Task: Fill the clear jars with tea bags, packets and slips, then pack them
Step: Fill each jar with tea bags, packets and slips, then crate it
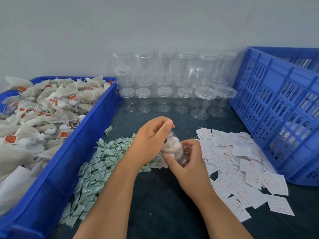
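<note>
Two hands hold one small clear round plastic jar (179, 156) up over the dark table cover (164, 195). The jar is tipped, with one end up and away and the other end down and close. The left hand (151, 135) has its fingers curled over the far, upper end. The right hand (188, 163) wraps its fingers and thumb round the near, lower end. So both hands are closed on the jar. Soft white tea bags (170, 146) show through its side between the two hands. The left hand's fingers cover the top, so I cannot tell if a lid is on it.

Right under the grip and out to its left lies a pile of little green-and-white packets (96, 163). Just to the right of the grip lies a pile of white paper slips with red print (233, 159). Further left, past the packets, is a big blue plastic tray (72, 152) heaped with grey-white tea bags with red tags (43, 107). Behind the grip, by the grey wall (155, 23), empty clear jars with lids (164, 80) are stacked in rows. Far to the right, past the slips, stands a blue plastic crate with holes in its sides (276, 104).
</note>
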`<action>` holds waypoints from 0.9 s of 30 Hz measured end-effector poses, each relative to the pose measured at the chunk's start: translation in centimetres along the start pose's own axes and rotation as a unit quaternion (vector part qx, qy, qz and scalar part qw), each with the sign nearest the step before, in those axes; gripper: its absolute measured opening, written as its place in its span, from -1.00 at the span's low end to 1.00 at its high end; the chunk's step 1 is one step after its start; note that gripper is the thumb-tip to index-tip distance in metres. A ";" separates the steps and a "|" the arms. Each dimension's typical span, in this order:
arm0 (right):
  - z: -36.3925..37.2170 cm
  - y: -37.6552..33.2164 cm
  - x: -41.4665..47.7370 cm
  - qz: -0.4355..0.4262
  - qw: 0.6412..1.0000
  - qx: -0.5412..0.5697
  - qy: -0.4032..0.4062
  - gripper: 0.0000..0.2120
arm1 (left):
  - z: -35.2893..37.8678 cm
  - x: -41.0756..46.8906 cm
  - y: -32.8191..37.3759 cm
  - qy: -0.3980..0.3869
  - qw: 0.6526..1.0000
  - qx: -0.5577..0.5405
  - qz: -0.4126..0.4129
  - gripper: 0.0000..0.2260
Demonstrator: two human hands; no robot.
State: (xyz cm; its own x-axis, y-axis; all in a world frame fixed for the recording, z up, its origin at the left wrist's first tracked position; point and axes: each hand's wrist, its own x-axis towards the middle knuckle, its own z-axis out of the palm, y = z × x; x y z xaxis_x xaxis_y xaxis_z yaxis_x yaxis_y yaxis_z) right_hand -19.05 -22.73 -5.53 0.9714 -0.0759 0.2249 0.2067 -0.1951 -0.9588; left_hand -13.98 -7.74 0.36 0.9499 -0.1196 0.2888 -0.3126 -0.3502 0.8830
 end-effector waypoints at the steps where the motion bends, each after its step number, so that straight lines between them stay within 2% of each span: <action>1: -0.1 -0.2 -0.1 -0.002 1.000 0.017 -0.010 -0.59 | 0.0 -0.1 0.1 -0.010 1.000 -0.022 0.015 -0.78; 5: -0.2 -0.8 -0.1 0.048 0.986 0.122 -0.105 -0.68 | -0.7 -0.5 0.3 -0.053 0.986 -0.140 0.072 -0.80; 9: -0.2 -0.9 0.0 0.089 0.950 0.232 -0.188 -0.63 | -1.0 -0.5 0.4 -0.086 0.969 -0.222 0.060 -0.83; 12: 0.0 -0.9 -0.1 0.037 0.972 0.168 -0.159 -0.69 | -0.7 -0.4 0.5 -0.054 0.970 -0.238 0.014 -0.84; 15: 0.3 -0.6 -0.1 -0.002 0.998 0.037 -0.046 -0.51 | -0.3 -0.2 0.3 -0.007 0.985 -0.165 -0.038 -0.84; 17: 0.3 -0.7 -0.3 -0.022 0.999 -0.034 -0.003 -0.46 | 0.3 -0.2 0.3 0.003 0.987 -0.148 -0.065 -0.89; 19: 0.1 -0.6 -0.4 -0.037 0.999 -0.031 -0.022 -0.53 | 0.8 -0.3 0.3 -0.003 0.985 -0.162 -0.065 -0.93; 21: -0.2 -0.8 -0.3 -0.025 0.996 0.035 -0.074 -0.67 | 0.7 -0.2 0.2 -0.030 0.975 -0.215 -0.039 -0.93; 22: -0.2 -0.8 -0.3 -0.009 0.991 0.083 -0.108 -0.73 | 0.5 -0.2 0.2 -0.053 0.965 -0.255 -0.025 -0.95; 24: -0.2 -0.8 -0.2 0.022 0.977 0.146 -0.154 -0.73 | -0.3 -0.2 -0.2 -0.104 0.939 -0.327 -0.005 -0.93; 26: 0.0 -0.8 -0.3 0.014 0.981 0.129 -0.143 -0.70 | -0.8 -0.1 -0.6 -0.124 0.927 -0.353 -0.005 -0.88; 27: 0.1 -0.7 -0.3 -0.008 0.988 0.101 -0.121 -0.68 | -0.8 -0.1 -0.7 -0.114 0.932 -0.344 -0.013 -0.87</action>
State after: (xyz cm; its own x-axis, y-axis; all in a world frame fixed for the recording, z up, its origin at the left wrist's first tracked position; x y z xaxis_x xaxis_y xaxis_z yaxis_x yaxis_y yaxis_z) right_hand -19.51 -22.43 -4.91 0.9623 0.1653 0.2159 0.2180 0.0059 -0.9759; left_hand -13.79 -6.75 -0.02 0.9072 -0.3402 0.2476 -0.1388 0.3135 0.9394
